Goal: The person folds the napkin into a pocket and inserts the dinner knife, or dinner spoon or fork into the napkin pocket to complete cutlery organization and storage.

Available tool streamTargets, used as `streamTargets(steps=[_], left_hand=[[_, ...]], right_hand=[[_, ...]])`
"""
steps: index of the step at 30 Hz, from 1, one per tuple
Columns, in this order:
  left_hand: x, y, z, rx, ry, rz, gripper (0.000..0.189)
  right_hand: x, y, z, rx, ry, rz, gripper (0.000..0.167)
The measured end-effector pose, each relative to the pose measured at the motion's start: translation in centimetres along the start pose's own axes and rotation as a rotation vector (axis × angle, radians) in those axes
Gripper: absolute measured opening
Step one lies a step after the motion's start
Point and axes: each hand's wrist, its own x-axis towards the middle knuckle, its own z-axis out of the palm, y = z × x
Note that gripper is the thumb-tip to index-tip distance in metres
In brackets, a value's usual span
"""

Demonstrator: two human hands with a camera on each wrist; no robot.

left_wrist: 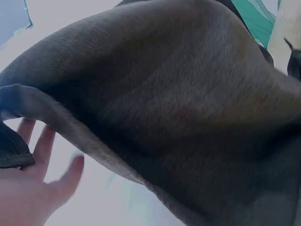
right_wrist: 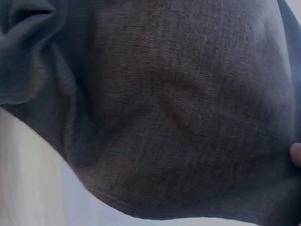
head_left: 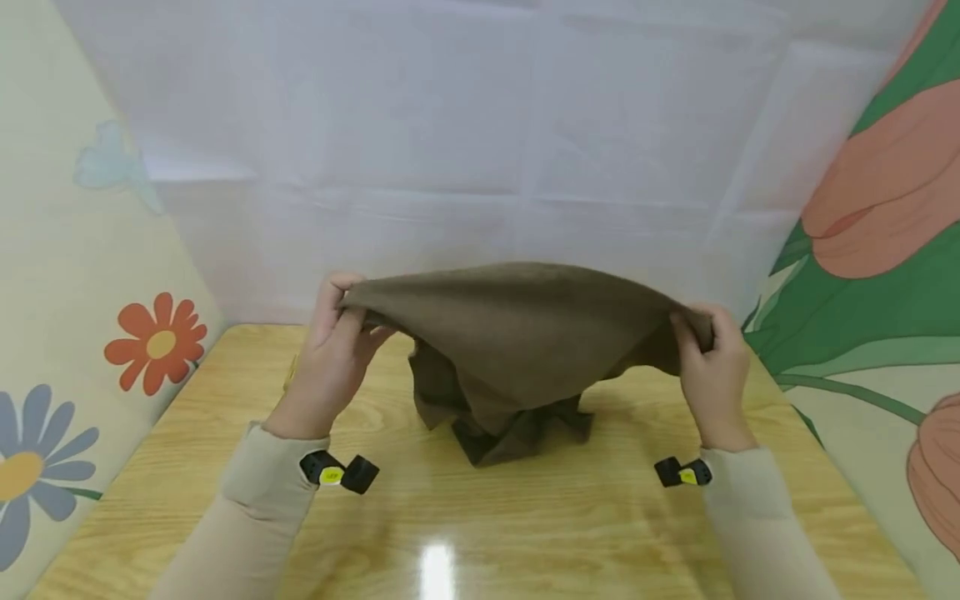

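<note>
A dark brown cloth point(head_left: 525, 333) is held up by both hands above the wooden table, its middle bulging upward and its lower folds hanging in a crumpled bunch. My left hand point(head_left: 336, 350) grips the cloth's left end. At the opposite end, my right hand point(head_left: 716, 362) pinches the edge between thumb and fingers. In the left wrist view the cloth point(left_wrist: 178, 94) spreads over most of the picture, with the left hand point(left_wrist: 33, 188) at lower left, partly behind a fold. Cloth point(right_wrist: 178, 117) fills most of the right wrist view; only a fingertip point(right_wrist: 296, 154) shows at its right edge.
The wood-grain table point(head_left: 525, 533) carries a bright light reflection near its front. A small yellowish object point(head_left: 290, 372) is partly hidden behind the left wrist. White sheeting point(head_left: 450, 125) hangs behind the table, and flower-patterned panels point(head_left: 870, 350) stand at both sides.
</note>
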Motion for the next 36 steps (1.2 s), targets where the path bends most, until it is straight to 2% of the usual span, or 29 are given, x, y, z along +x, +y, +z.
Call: streamTargets(steps=[3, 5, 7, 9, 12, 15, 17, 19, 20, 22, 23, 25, 28, 30, 32, 34, 36], left_hand=[[-0.2, 0.0, -0.2, -0.055, 0.002, 0.083, 0.013], [-0.8, 0.1, -0.7, -0.086, -0.011, 0.080, 0.013], [-1.7, 0.2, -1.5, -0.087, -0.049, 0.007, 0.014], [-2.9, 0.2, -2.4, -0.004, -0.123, -0.113, 0.016], [-4.8, 0.0, -3.5, 0.203, -0.312, -0.304, 0.019], [-6.5, -0.9, -3.8, 0.388, -0.565, -0.398, 0.024], [-7.5, -1.6, -3.5, 0.444, -0.728, -0.446, 0.026], [-8.1, -2.1, -3.1, 0.474, -0.863, -0.485, 0.026], [-8.4, -2.3, -3.0, 0.473, -0.909, -0.511, 0.026], [-8.4, -2.5, -2.8, 0.467, -0.945, -0.559, 0.027], [-8.3, -2.6, -2.9, 0.470, -0.936, -0.567, 0.028], [-7.8, -3.0, -3.0, 0.483, -0.854, -0.577, 0.029], [-7.0, -3.8, -3.1, 0.616, -0.635, -0.556, 0.030], [-6.6, -4.6, -2.9, 0.723, -0.483, -0.577, 0.034], [-6.5, -5.5, -2.6, 0.770, -0.366, -0.667, 0.044], [-6.4, -6.3, -2.3, 0.710, -0.284, -0.789, 0.055], [-6.4, -7.1, -2.0, 0.603, -0.208, -0.906, 0.064]], right_hand=[[0.1, -0.3, -1.2, 0.097, -0.131, -0.005, 0.011], [0.0, -0.3, -2.2, 0.150, -0.285, -0.011, 0.014], [-0.3, 0.0, -3.3, 0.173, -0.456, -0.005, 0.019], [-0.8, 0.6, -4.5, 0.180, -0.632, 0.021, 0.022], [-1.6, 1.9, -5.9, 0.189, -0.890, 0.094, 0.030], [-2.2, 3.4, -6.6, 0.240, -1.153, 0.187, 0.040], [-2.6, 4.3, -6.9, 0.261, -1.298, 0.229, 0.041], [-2.9, 4.7, -7.1, 0.271, -1.417, 0.297, 0.032], [-3.0, 4.8, -7.3, 0.281, -1.462, 0.331, 0.030], [-2.9, 4.8, -7.3, 0.306, -1.515, 0.389, 0.034], [-2.8, 4.8, -7.3, 0.313, -1.518, 0.411, 0.039], [-2.5, 4.6, -6.8, 0.295, -1.473, 0.422, 0.048], [-2.2, 4.3, -5.1, 0.150, -1.314, 0.377, 0.047], [-2.3, 4.2, -3.5, 0.053, -1.204, 0.381, 0.048], [-2.5, 4.3, -1.9, 0.018, -1.128, 0.435, 0.050], [-3.0, 4.4, -0.4, 0.037, -1.079, 0.524, 0.052], [-3.4, 4.7, 0.8, 0.064, -1.055, 0.613, 0.053]])
